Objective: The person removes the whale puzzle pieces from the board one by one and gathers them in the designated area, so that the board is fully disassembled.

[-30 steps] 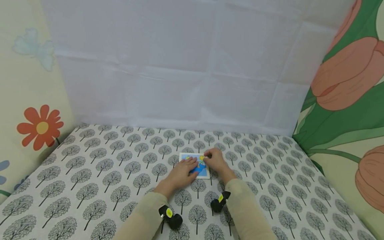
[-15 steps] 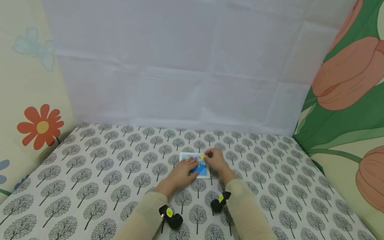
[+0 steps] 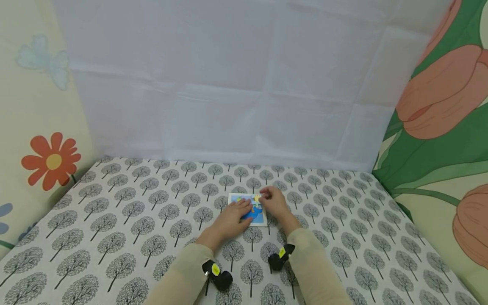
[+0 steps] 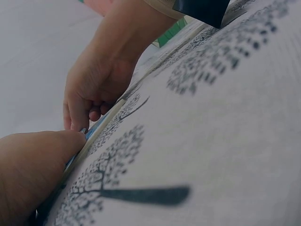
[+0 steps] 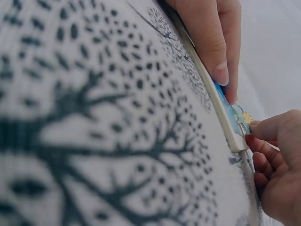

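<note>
— So, what is the left hand (image 3: 232,217) doing?
— It's resting on the white-framed picture board (image 3: 260,219), its fingers lying fairly straight and close together, the thumb standing apart
— And what is the right hand (image 3: 274,203) doing?
— That one's pinching a small yellow-marked piece (image 5: 248,116) with its fingertips, right at the board's far right corner, the other fingers curling in toward the palm
— Is the piece sitting flush?
— I can't tell; fingertips are covering part of it
— And where is the board lying?
— It's lying flat on the tree-print cloth (image 3: 126,228), with a white sheet (image 3: 213,93) hanging behind and both beige sleeves (image 3: 316,267) crossing the near side
</note>
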The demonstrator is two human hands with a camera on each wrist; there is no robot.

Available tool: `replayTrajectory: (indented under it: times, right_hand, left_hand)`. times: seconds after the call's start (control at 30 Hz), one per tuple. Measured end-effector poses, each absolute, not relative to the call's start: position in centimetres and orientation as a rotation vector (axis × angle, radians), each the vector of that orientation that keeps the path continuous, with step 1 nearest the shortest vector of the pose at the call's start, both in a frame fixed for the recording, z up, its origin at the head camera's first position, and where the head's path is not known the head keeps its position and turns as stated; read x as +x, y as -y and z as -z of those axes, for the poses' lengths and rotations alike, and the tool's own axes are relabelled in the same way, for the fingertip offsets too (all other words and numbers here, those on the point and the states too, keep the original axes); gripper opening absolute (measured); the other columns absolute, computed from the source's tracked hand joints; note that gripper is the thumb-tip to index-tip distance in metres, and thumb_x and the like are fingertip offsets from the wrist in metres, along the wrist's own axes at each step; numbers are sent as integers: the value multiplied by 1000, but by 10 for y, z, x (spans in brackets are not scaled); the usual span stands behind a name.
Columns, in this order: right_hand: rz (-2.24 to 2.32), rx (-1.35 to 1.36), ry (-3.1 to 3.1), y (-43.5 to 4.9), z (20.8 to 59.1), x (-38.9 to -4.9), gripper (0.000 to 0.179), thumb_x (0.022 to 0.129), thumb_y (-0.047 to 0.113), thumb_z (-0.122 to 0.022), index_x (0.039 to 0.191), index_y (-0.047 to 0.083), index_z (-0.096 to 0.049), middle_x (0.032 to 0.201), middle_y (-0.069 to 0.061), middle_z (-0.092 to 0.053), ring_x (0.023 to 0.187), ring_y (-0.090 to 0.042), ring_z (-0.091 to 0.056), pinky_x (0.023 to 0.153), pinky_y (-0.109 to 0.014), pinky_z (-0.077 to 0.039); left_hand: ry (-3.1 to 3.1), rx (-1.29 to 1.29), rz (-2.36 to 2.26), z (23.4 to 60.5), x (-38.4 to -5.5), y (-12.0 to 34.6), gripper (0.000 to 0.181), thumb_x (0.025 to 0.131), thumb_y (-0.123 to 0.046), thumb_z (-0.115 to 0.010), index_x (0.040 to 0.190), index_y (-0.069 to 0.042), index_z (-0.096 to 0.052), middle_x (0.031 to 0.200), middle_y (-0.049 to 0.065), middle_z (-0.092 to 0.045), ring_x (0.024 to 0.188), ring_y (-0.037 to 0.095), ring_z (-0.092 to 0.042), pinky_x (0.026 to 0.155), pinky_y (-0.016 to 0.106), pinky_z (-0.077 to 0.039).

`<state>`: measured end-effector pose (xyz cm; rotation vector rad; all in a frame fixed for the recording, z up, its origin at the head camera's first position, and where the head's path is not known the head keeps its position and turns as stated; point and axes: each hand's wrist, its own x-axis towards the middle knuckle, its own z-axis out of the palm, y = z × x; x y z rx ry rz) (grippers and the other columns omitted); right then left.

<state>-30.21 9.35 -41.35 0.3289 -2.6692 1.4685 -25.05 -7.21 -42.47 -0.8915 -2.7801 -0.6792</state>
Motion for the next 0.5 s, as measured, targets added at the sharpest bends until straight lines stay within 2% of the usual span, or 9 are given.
replayTrajectory:
  times: [0.2,0.5]
  right_hand:
    - [-1464,280,2659,-93,415,-304,14,79,5,-57,91,-2,-62,79,-8,-59,74,-20,-55,63,-29,-47]
    - [-1720,108,2589,-95,418,-310,13,80,9,-60,88,-1,-62,80,-7,-58,74,-17,-53,65,-29,-46]
  left_hand:
    - [2787,-883,691,424,-250,72,46,89,-28,-47,125,-1,-44,132,11,-36,123,26,-27,101,40,-17]
    - [2789,-879,698,424,-250,72,45,89,-28,-47,125,-1,-44,132,10,-36,123,26,-27,101,40,-17]
